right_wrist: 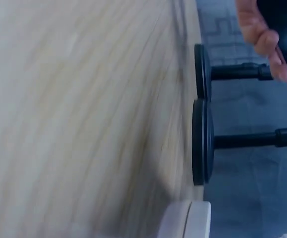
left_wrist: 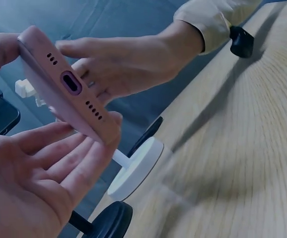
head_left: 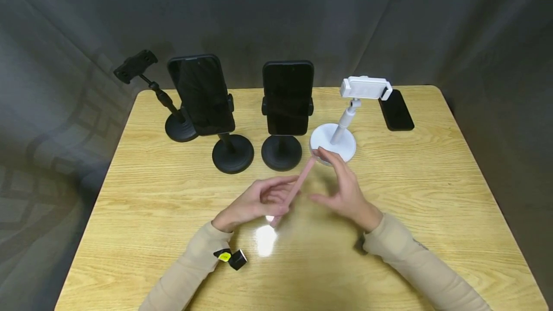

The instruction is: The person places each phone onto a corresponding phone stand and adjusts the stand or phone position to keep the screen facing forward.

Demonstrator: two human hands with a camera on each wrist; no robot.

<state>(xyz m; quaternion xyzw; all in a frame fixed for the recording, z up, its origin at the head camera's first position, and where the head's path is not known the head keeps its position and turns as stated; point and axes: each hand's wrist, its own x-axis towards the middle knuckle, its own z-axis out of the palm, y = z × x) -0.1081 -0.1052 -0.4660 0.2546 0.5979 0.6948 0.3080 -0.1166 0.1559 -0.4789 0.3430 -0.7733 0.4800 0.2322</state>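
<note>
My left hand grips a pink phone above the table, edge-on and slanted in the head view. In the left wrist view, the phone's bottom end shows a charging port and rows of small holes, with the left fingers curled round its sides. The right wrist view catches part of its dark screen. My right hand is beside the phone's far end, its thumb spread away from it. Its fingertips appear at that end; whether they touch is hard to tell.
Two black stands hold dark phones. An unloaded black stand is at far left, an unloaded white stand right of centre. Behind the white one lies a black phone. A dark curtain hangs behind the wooden table.
</note>
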